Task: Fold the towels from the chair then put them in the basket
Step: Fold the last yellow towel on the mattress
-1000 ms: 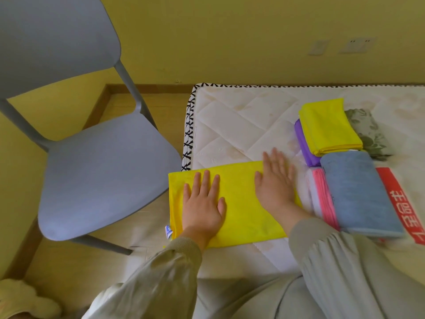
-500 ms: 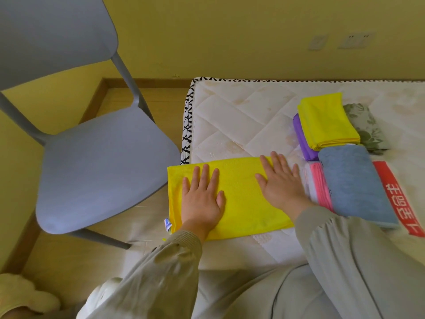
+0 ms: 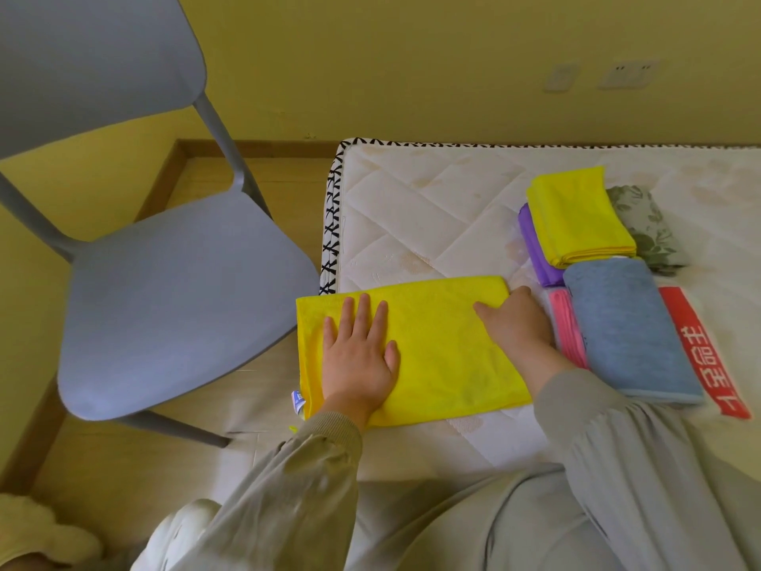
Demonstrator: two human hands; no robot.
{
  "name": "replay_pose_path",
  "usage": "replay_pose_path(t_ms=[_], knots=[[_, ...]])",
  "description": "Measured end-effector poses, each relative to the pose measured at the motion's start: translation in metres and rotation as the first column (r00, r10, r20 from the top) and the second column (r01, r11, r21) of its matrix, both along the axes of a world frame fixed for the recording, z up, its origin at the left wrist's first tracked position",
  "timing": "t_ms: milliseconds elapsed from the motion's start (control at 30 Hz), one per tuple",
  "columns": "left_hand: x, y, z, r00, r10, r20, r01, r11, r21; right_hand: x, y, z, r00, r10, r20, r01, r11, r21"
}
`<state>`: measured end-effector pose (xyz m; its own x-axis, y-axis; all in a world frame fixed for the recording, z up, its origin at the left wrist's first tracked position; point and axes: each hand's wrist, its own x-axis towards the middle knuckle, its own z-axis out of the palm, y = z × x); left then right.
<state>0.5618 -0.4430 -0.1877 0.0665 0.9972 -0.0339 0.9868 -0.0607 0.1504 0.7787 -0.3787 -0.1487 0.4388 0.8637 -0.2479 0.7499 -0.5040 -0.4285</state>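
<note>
A yellow towel (image 3: 444,356), folded into a long strip, lies across the near left corner of the white mattress (image 3: 412,208). My left hand (image 3: 362,356) presses flat on its left part, fingers straight. At the strip's right end my right hand (image 3: 514,327) has its thumb on top and its fingers curled over the edge, gripping it. The grey chair (image 3: 173,298) to the left has a bare seat. No basket is in view.
Folded towels sit right of my right hand: a yellow one (image 3: 576,216) on a purple one (image 3: 535,245), a blue one (image 3: 626,327) on a pink one (image 3: 568,327), and a floral cloth (image 3: 646,228) behind. A red label (image 3: 700,352) lies beside them. The wall runs behind the mattress.
My right hand slid from lying flat on the towel to its right end, where the fingers curled over the edge. My left hand stayed pressed on the left part.
</note>
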Motion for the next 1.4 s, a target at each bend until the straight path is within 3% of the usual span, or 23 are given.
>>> replay_pose_path(t_ms=[167,367,467,567,700,800,867,933,1033,1400], knots=[[0.0,0.0,-0.002,1.0,-0.004,-0.011,0.004,1.0,0.0,0.007,0.001,-0.002,0.999,-0.003,-0.05,0.008,0.995,0.096],[0.001,0.001,0.007,1.0,-0.025,0.002,0.026,0.994,-0.109,0.0,0.003,0.01,0.967,-0.042,-0.251,0.105,0.963,0.246],[0.0,0.009,0.027,0.999,-0.042,0.014,0.044,0.968,-0.245,-0.015,0.001,0.027,0.923,0.022,-0.383,0.118,0.934,0.336],[-0.006,0.015,0.06,0.989,0.004,0.145,0.041,0.952,-0.303,-0.036,-0.005,0.052,0.898,0.155,-0.411,0.039,0.904,0.426],[-0.021,0.025,0.123,0.905,0.081,0.418,-0.008,0.985,-0.172,-0.06,-0.015,0.101,0.817,0.337,-0.468,-0.071,0.864,0.499],[-0.036,0.033,0.187,0.694,0.162,0.702,0.019,0.97,-0.243,-0.077,-0.024,0.147,0.751,0.456,-0.479,-0.18,0.838,0.515],[-0.046,0.029,0.23,0.59,0.153,0.792,0.093,0.962,-0.256,-0.088,-0.033,0.179,0.713,0.514,-0.477,-0.246,0.82,0.517],[-0.054,0.021,0.266,0.574,0.106,0.812,0.138,0.965,-0.223,-0.098,-0.043,0.207,0.688,0.565,-0.455,-0.302,0.793,0.529],[-0.065,0.002,0.305,0.629,0.032,0.777,0.124,0.982,-0.141,-0.11,-0.059,0.242,0.678,0.628,-0.382,-0.361,0.737,0.571],[-0.07,-0.056,0.362,0.571,-0.04,0.82,-0.131,0.982,0.139,-0.121,-0.102,0.317,0.634,0.734,-0.243,-0.412,0.586,0.698]])
